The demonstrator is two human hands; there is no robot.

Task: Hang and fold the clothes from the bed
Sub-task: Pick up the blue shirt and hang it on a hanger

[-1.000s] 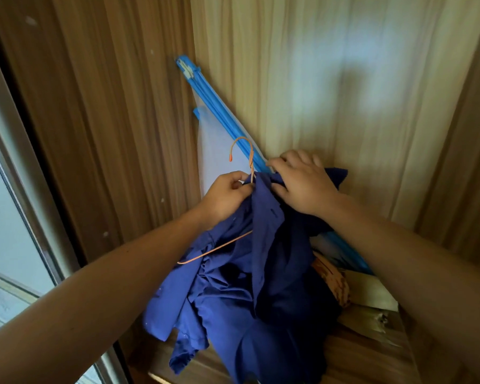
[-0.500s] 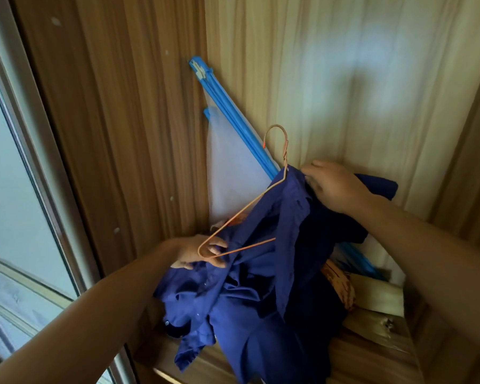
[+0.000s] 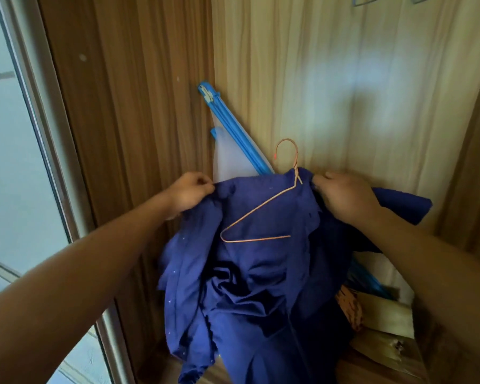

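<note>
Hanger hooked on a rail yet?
No, the hook of the orange hanger stands free; left hand and right hand hold the blue garment.

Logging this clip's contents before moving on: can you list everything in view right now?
garment: one, dark blue, held up in the corner
wire hanger: one, orange, against the garment, hook up
folded frame: one, blue with white panel, leaning in the corner
wood panels: two, brown and pale, forming the corner
patterned item: one, brown-orange, lower right, partly hidden
flat boards: beige, count unclear, lower right
window: one, pale, far left
left hand: one, pinching the garment's left edge
right hand: one, gripping the garment by the hanger's neck
</note>
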